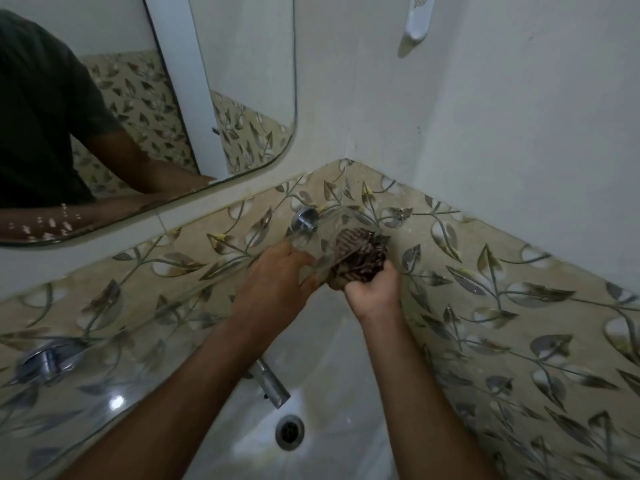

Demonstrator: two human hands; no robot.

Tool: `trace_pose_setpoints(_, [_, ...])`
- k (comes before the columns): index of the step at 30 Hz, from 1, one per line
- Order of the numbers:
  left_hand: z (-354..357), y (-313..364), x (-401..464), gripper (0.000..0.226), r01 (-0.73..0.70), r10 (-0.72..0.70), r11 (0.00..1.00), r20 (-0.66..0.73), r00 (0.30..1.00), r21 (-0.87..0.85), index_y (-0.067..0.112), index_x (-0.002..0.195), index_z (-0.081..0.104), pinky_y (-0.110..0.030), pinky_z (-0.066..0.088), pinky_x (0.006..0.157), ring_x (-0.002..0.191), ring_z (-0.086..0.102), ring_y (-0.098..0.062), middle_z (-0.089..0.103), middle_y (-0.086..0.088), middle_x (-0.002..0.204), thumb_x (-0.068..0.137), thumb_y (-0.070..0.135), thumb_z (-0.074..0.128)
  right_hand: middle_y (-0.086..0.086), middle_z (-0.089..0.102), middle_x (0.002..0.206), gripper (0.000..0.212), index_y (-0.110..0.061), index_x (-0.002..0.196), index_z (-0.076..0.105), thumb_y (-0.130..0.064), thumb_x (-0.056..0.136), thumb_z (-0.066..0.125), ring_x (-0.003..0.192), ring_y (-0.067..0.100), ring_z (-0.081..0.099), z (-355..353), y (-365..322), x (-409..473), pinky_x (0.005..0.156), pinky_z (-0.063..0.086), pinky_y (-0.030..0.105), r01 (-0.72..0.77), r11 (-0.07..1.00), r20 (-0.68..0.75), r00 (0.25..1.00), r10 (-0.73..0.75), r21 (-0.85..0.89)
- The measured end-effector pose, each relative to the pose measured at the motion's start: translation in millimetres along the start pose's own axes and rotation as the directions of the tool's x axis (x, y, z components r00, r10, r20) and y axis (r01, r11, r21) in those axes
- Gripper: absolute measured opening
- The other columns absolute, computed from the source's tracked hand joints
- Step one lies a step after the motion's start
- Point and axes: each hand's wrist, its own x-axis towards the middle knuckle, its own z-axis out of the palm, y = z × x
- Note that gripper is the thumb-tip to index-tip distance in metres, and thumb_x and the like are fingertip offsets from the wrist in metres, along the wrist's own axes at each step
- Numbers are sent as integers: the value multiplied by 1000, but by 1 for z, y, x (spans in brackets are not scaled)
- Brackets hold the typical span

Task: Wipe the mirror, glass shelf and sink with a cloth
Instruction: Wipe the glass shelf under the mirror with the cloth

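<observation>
Wiping: right hand (375,289) grips cloth (360,263) against shelf (332,237) corner end, left hand (277,275) pinching shelf edge just leftward.

I saw the hands (311,282) wedged into the tiled corner (349,188); the glass shelf (194,306) hemmed their left, its chrome bracket (304,219) just above, open sink (332,348) room below around the tap (270,384).
</observation>
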Motion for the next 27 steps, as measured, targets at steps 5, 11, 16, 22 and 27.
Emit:
trace_pose_setpoints(5, [3, -1, -1, 32, 42, -42, 999, -36, 998, 0, 25, 116, 69, -34, 45, 90, 109, 55, -22, 62, 0, 110, 86, 37, 68, 22, 65, 123, 43, -4, 123, 64, -27, 105, 32, 109, 35, 61, 7, 25, 9, 91, 50, 44, -100, 994, 37, 994, 99, 30])
trace_pose_setpoints(11, [1, 0, -6, 31, -1, 2, 1000, -86, 996, 8, 20, 115, 68, -36, 47, 90, 105, 56, -23, 62, -1, 108, 85, 28, 72, 17, 52, 145, 42, -3, 125, 58, -24, 107, 26, 111, 29, 58, 26, 12, 34, 89, 47, 39, -37, 999, -125, 992, 35, -13])
trace_pose_setpoints(16, [-8, 3, -24, 25, -18, 19, 1000, -111, 994, 9, 13, 110, 71, -34, 48, 82, 98, 60, -24, 65, -4, 103, 86, 22, 74, 12, 50, 148, 44, -8, 131, 57, -27, 105, 27, 133, 28, 49, 37, 7, 36, 100, 45, 37, 36, 996, -200, 980, -19, 82])
trace_pose_setpoints(22, [-22, -14, -63, 23, 24, -25, 1000, -144, 989, -10, 11, 103, 72, -37, 53, 82, 93, 64, -28, 67, -5, 96, 81, 12, 78, 16, 68, 105, 25, -8, 113, 66, -18, 99, 49, 95, 24, 65, -11, 25, 18, 106, 47, 45, 13, 997, -159, 987, -1, 71])
trace_pose_setpoints(27, [-33, -29, -82, 18, 27, -33, 999, -167, 985, -36, 12, 103, 73, -43, 54, 81, 93, 63, -29, 67, -3, 98, 84, 11, 75, 11, 66, 120, 40, -11, 125, 61, -21, 107, 27, 122, 25, 56, 16, 20, 23, 107, 40, 36, 39, 999, -214, 976, -44, -27])
